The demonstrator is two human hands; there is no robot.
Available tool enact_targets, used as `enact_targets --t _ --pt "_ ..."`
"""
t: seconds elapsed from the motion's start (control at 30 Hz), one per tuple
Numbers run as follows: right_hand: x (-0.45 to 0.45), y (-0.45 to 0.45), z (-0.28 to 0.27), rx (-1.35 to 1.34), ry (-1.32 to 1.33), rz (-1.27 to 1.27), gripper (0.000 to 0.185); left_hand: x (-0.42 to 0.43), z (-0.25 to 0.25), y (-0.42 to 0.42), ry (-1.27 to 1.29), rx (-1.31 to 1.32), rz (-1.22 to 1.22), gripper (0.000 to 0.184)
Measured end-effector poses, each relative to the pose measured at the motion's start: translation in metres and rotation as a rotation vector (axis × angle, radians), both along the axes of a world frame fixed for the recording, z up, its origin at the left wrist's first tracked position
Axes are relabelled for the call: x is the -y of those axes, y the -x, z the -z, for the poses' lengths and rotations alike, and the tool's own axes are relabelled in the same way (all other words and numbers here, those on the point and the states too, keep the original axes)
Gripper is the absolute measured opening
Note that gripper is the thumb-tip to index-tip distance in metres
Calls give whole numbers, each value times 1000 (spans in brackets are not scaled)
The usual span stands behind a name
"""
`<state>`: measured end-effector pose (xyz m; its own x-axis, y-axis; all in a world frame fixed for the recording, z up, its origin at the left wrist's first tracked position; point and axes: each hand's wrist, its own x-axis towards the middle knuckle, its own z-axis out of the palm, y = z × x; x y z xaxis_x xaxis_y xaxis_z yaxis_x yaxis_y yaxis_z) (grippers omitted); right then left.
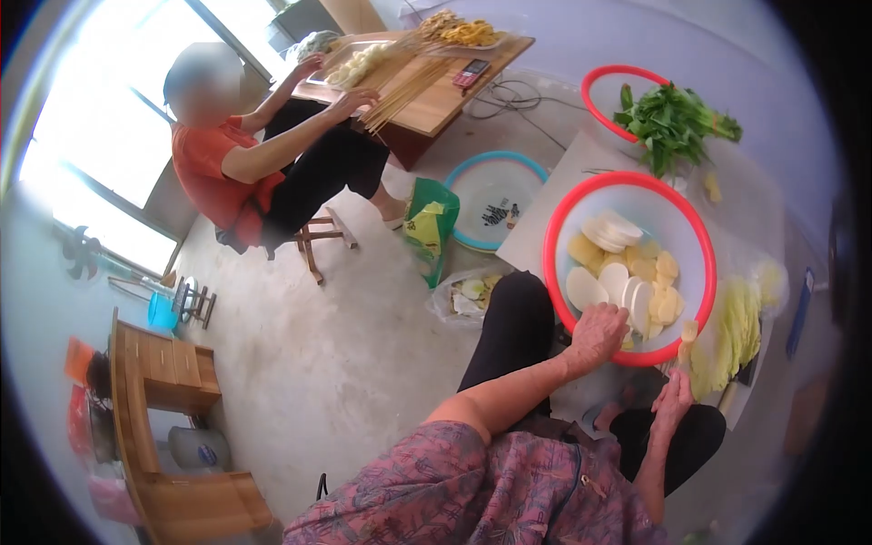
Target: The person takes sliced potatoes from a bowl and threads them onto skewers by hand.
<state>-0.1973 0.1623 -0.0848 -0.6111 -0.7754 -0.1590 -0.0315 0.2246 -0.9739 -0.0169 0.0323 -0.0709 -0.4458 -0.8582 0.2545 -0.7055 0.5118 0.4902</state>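
Over the near rim of a red-rimmed basin [550,245] reaches my left hand [599,331], its fingers bent down among the slices. What they pinch is hidden. White oval slices [586,288], like radish, and pale yellow slices [668,304], like potato, lie in the basin. My right hand [672,400] is closed below the basin's near right edge, around the lower end of a thin skewer. Pale yellow slices [688,334] are threaded on its upper part, beside the rim.
Cabbage leaves [736,331] lie right of the basin, green leafy vegetables [677,123] behind it. A blue-rimmed basin [454,186], a green bag [431,227] and a scrap bag [468,298] stand left. A seated person [222,163] works at a wooden table [431,109] with skewers.
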Motion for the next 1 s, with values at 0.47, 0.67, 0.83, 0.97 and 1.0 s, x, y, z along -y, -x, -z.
enact_targets --t 0.47,0.67,0.83,0.97,1.0 --pt "3 -1 8 -135 -21 -43 21 -3 -8 -1 -23 -1 -4 16" --pt "3 3 9 -248 -38 -43 22 -3 -8 0 -59 34 -6 17" --pt "6 -5 1 -287 21 47 19 -4 -7 -1 -43 23 -4 18" --pt "3 -2 10 -288 -7 30 19 -3 -6 -1 -44 38 -5 18" --pt "3 -4 9 -282 -12 25 19 -3 -6 -1 -51 53 -9 18"
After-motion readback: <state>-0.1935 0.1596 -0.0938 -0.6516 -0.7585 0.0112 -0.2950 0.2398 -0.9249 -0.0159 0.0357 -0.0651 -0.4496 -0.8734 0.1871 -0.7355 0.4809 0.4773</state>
